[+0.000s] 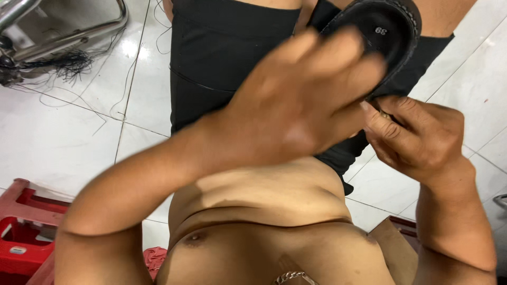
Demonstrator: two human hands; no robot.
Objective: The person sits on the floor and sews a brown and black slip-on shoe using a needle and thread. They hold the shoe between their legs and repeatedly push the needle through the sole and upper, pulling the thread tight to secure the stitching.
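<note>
A: What is the right hand (417, 138) doing, close to the body?

B: It is gripping the lower edge of a black sandal (383, 37), with the fingers curled tightly around it. I think it is holding the sandal steady so the other hand can work on it.

A: And the left hand (301, 105)?

B: It is lying over the sandal with the fingers spread, only a little bent. The picture is blurring there, so I cannot tell if it is pressing on the sole or only hovering over it.

A: Where is the sandal sitting?

B: It is being held up above the lap, over the black shorts (222, 58), with the sole turned toward the camera, probably so the person can be looking at it directly.

A: And further away?

B: The white tiled floor (63, 121) is lying under everything. A red plastic stool (24, 227) is standing at the lower left, and loose dark threads (74, 63) are lying near a metal frame (68, 37) at the upper left.
</note>
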